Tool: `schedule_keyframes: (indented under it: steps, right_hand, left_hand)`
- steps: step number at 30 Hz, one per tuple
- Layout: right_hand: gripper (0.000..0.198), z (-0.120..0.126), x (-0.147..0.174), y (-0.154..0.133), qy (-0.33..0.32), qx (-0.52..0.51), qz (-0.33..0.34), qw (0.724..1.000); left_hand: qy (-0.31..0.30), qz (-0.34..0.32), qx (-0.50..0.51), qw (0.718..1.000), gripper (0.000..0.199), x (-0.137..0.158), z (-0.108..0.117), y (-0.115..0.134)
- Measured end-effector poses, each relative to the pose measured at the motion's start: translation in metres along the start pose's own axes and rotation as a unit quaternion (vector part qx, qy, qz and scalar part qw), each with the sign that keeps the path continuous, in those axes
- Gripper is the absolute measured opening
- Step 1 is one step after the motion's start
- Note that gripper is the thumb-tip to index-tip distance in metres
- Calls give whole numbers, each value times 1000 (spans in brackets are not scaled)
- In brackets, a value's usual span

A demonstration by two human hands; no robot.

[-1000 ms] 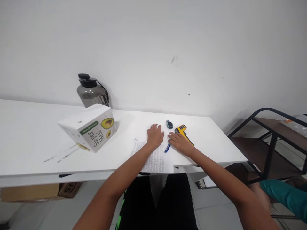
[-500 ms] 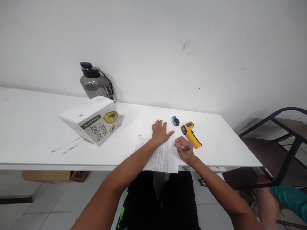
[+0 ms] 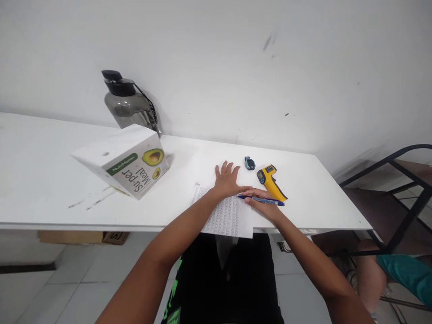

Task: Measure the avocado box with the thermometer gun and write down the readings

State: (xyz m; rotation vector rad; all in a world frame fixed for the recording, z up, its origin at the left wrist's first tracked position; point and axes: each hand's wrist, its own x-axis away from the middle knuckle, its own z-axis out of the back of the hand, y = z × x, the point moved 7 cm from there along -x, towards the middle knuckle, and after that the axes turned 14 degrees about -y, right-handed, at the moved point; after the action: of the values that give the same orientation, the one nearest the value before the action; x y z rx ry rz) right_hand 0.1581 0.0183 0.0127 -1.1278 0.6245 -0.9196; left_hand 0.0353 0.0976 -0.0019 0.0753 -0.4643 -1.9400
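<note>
A sheet of paper [image 3: 222,216] covered in rows of small print or writing lies on the white table, its lower corner reaching over the front edge. Across its upper part rests my left hand [image 3: 227,181], fingers spread flat. My right hand [image 3: 261,202] grips a blue pen [image 3: 270,201], tilted low with one end near my left thumb. Just beyond my right hand lies a yellow infrared thermometer [image 3: 272,182]. A small dark watch with a teal band [image 3: 249,163] sits behind the hands.
On the left stand a white "Super Meal" box [image 3: 135,166] and a grey water bottle [image 3: 126,103] against the wall. Dark smears mark the tabletop [image 3: 40,180]. At right are a black-framed chair [image 3: 401,202] and another person's leg [image 3: 371,274]. A cardboard box [image 3: 74,237] lies underneath.
My right hand has turned and moved closer to my left thumb, and the pen now shows along its length. My left hand stays spread on the paper. The view has shifted slightly.
</note>
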Motion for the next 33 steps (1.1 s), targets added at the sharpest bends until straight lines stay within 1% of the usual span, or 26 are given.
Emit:
schedule_keyframes:
  steps: [3,7,10,18,23,26,33]
  right_hand:
    - [29,-1,-2,-2,-4,16,-4,1000]
    - [19,5,-2,7,55,73,-44,995]
    - [20,7,-2,12,84,108,-62,989]
    - [22,3,-5,10,72,115,-58,989]
    - [22,2,-6,11,63,119,-42,990]
    - [22,1,-7,13,54,114,-43,991]
    - [21,3,-6,10,72,121,-49,989]
  left_hand:
    - [-11,-2,-14,1000,100,0,-1,1]
    - [-12,-6,-24,1000,97,0,-2,2]
    - [-11,-7,-23,1000,98,-1,-3,2]
    - [-21,-5,-19,1000,102,-1,-2,2]
    - [-18,-8,-16,1000,104,-3,-4,1]
    - [-15,-5,-15,1000,103,-4,-5,1]
    - [-15,-9,-16,1000,99,-3,-5,2]
